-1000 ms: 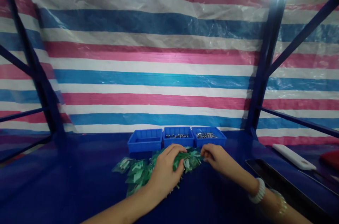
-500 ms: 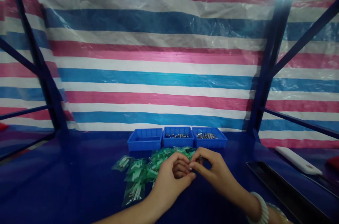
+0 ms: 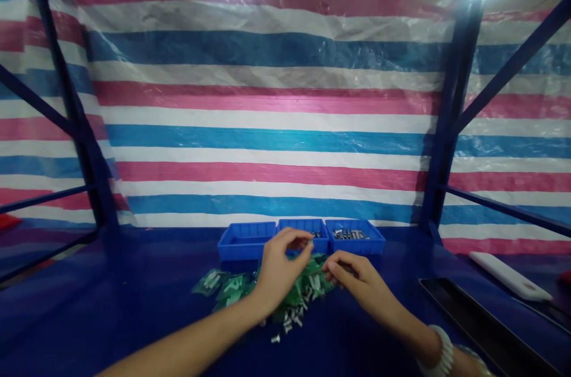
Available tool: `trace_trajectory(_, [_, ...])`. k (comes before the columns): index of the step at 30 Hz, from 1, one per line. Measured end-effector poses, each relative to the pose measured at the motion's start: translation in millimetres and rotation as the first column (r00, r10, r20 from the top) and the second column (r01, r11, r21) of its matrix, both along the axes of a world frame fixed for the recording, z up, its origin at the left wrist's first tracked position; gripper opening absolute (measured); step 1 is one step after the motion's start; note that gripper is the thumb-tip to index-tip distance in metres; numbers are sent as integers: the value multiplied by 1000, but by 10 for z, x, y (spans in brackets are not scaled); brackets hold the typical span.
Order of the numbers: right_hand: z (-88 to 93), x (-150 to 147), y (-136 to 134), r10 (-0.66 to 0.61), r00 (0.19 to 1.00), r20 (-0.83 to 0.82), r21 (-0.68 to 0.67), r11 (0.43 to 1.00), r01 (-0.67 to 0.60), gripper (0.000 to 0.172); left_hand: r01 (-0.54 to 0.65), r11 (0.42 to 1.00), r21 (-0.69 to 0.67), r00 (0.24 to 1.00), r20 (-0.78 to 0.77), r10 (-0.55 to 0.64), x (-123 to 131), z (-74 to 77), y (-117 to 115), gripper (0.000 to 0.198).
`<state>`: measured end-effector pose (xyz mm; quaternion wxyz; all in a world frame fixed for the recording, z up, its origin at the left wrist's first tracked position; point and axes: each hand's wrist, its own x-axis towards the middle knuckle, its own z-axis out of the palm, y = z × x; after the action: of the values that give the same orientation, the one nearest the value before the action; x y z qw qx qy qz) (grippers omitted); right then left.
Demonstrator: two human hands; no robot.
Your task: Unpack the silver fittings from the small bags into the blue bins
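My left hand is raised in front of the middle blue bin, thumb and forefinger pinched together. Any piece between those fingertips is too small to make out. Lower and to the right, my right hand is closed, its curled fingers at the right edge of the green plastic bags. What it holds, if anything, is hidden. Loose metal screws lie in a heap on the blue table below my left hand, and one screw lies apart nearer me. My left hand and forearm cover part of the bags.
The left blue bin and the right blue bin, which holds metal pieces, flank the middle one. To the right lie a black phone-like slab and a white elongated device. Blue metal posts stand before striped sheeting.
My left hand has moved up and away from my right hand, toward the middle bin. The loose screws now show beneath it. My right hand stays nearly in place.
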<state>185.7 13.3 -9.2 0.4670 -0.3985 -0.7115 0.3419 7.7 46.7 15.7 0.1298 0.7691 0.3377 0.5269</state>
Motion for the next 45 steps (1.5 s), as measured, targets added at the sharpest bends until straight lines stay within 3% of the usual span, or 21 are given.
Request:
trace_trajectory(3, [11, 42, 33, -47, 994, 95, 21, 999, 45, 23, -65, 986, 154, 981, -172, 92, -70, 119, 373, 19])
trace_trajectory(6, [-38, 58, 28, -54, 940, 337, 93, 995, 24, 12, -47, 983, 178, 963, -253, 92, -162, 109, 486, 32])
trace_trajectory(9, [-159, 40, 12, -161, 812, 561, 176, 982, 72, 6, -26, 978, 208, 941, -324, 94, -243, -17, 299, 34])
trace_trajectory(12, [-278, -15, -3, -305, 709, 635, 276, 948, 160, 6, -5, 961, 276, 904, -410, 122, -290, -132, 13, 31])
trace_trajectory(16, [-327, -102, -24, -341, 693, 635, 328, 931, 158, 8, 10, 956, 293, 885, -448, 128, -298, -168, -216, 27])
trace_trajectory(20, [-303, -135, -22, -312, 728, 610, 292, 943, 160, 11, 19, 965, 263, 908, -409, 94, -283, -165, -278, 26])
trace_trajectory(23, [-272, -113, -2, -299, 798, 523, 254, 949, 188, 9, 18, 981, 192, 942, -333, 48, -271, -173, -324, 26])
trace_trajectory(28, [-145, -72, -8, -172, 950, 259, 87, 984, 155, 11, 40, 999, 32, 983, -180, -34, -228, -145, -450, 26])
trace_trajectory(31, [-53, -81, -60, -89, 994, 64, -16, 996, 91, 6, 63, 996, -56, 993, -98, -68, -184, -116, -519, 24])
trace_trajectory(34, [13, -87, -124, -59, 994, -90, 38, 997, 63, 10, 101, 976, -191, 993, -37, -110, -139, -102, -564, 25])
trace_trajectory(37, [50, -67, -165, -46, 990, -130, 105, 993, 60, 17, 133, 946, -297, 991, 12, -135, -114, -96, -575, 27])
trace_trajectory(45, [82, -69, -222, -11, 995, -95, 228, 973, 33, 5, 118, 961, -248, 993, 49, -109, -107, -154, -569, 27])
